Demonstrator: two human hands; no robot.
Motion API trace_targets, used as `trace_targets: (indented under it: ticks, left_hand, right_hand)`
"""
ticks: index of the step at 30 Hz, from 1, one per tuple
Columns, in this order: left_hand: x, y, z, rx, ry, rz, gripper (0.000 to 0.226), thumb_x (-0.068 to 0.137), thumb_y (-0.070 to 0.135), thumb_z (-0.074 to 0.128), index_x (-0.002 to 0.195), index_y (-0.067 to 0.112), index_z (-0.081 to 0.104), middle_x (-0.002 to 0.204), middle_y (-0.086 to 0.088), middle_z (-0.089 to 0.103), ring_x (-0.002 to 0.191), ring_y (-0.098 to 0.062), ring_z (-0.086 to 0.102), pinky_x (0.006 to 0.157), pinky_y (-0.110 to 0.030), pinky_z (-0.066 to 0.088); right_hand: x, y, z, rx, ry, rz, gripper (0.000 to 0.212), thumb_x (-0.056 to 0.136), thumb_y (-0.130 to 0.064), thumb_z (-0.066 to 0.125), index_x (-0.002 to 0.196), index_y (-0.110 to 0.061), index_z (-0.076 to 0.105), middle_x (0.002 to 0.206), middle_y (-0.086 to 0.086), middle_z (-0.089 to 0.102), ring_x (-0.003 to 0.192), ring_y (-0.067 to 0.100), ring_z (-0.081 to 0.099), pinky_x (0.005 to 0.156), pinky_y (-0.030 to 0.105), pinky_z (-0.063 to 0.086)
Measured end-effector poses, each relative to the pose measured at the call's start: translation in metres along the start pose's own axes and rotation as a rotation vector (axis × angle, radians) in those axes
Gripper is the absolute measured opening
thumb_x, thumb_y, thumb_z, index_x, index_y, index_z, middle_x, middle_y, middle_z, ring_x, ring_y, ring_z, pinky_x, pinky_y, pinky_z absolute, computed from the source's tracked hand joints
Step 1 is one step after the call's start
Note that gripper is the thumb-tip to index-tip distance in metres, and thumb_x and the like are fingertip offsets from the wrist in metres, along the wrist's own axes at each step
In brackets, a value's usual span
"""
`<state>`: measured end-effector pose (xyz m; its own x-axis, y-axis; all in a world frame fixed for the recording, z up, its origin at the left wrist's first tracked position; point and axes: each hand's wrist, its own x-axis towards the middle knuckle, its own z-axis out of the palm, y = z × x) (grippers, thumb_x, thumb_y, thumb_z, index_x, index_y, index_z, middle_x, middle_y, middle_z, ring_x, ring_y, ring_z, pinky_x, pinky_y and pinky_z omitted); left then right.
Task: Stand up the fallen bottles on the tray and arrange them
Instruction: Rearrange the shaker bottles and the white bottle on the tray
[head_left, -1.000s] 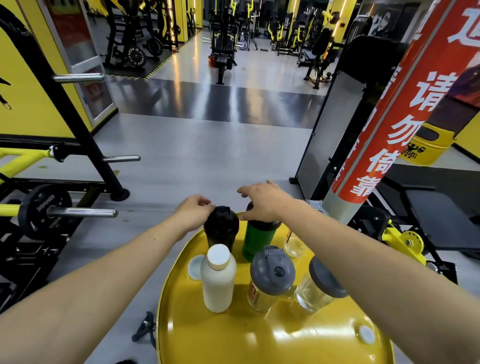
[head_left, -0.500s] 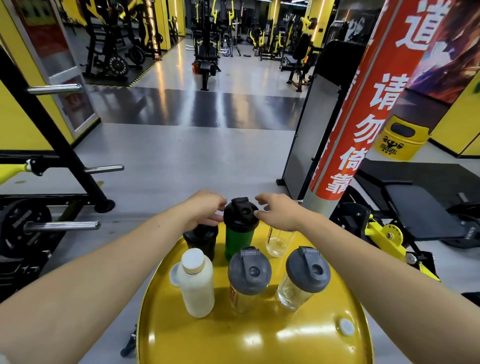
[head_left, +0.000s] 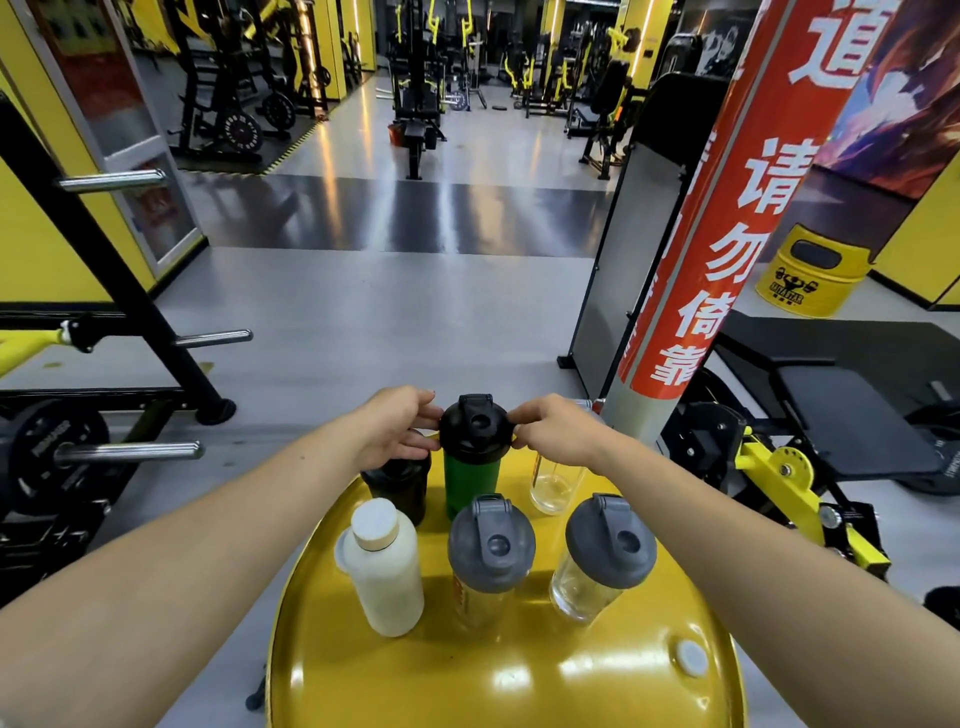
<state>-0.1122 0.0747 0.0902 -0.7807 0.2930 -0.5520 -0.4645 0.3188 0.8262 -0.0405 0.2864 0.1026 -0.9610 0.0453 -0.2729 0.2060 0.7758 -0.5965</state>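
Note:
On the round yellow tray (head_left: 467, 686) several bottles stand upright. In the back row are a black shaker (head_left: 400, 488), a green shaker with a black lid (head_left: 470, 467) and a clear lidless bottle (head_left: 553, 480). In front stand a white bottle (head_left: 384, 571), a grey-lidded shaker with a yellow label (head_left: 488, 561) and a clear grey-lidded shaker (head_left: 602, 556). My left hand (head_left: 400, 426) and my right hand (head_left: 558, 434) pinch the green shaker's lid from either side.
A red and grey pillar (head_left: 727, 234) rises just right of the tray. A yellow and black bench (head_left: 810, 441) sits at right. A rack with a weight plate (head_left: 52, 457) stands at left. A small white cap (head_left: 691, 657) lies on the tray's front right.
My left hand left the black shaker and my right hand came off the top of the green shaker; both now hold the green shaker's lid by its sides. The camera view shifted.

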Motion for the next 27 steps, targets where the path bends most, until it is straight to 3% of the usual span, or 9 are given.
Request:
trace_targets:
  ticks: [4, 10, 27]
  left_hand:
    - [0.001, -0.003, 0.001, -0.029, -0.013, 0.007, 0.048, 0.105, 0.030, 0.037, 0.138, 0.000, 0.052, 0.139, -0.018, 0.058, 0.123, -0.038, 0.058, 0.104, -0.046, 0.047]
    - [0.000, -0.004, -0.001, -0.007, 0.012, 0.045, 0.049, 0.104, 0.032, 0.039, 0.135, -0.002, 0.055, 0.133, -0.019, 0.062, 0.114, -0.034, 0.064, 0.098, -0.042, 0.051]
    - [-0.003, -0.006, 0.004, 0.057, 0.013, 0.081, 0.047, 0.105, 0.035, 0.037, 0.132, 0.002, 0.058, 0.131, -0.014, 0.063, 0.120, -0.032, 0.061, 0.103, -0.039, 0.048]
  right_hand:
    - [0.002, 0.004, -0.001, 0.019, -0.008, 0.013, 0.039, 0.090, -0.004, 0.050, 0.123, -0.010, 0.071, 0.112, 0.008, 0.075, 0.106, 0.021, 0.068, 0.095, 0.035, 0.054]
    - [0.008, 0.009, 0.003, 0.016, 0.008, 0.028, 0.045, 0.086, -0.001, 0.051, 0.122, -0.018, 0.072, 0.116, 0.002, 0.074, 0.113, 0.022, 0.065, 0.102, 0.044, 0.052]
    - [0.006, 0.010, 0.005, 0.030, 0.038, 0.044, 0.041, 0.088, -0.005, 0.054, 0.121, -0.019, 0.073, 0.117, 0.001, 0.074, 0.113, 0.022, 0.065, 0.101, 0.043, 0.053]
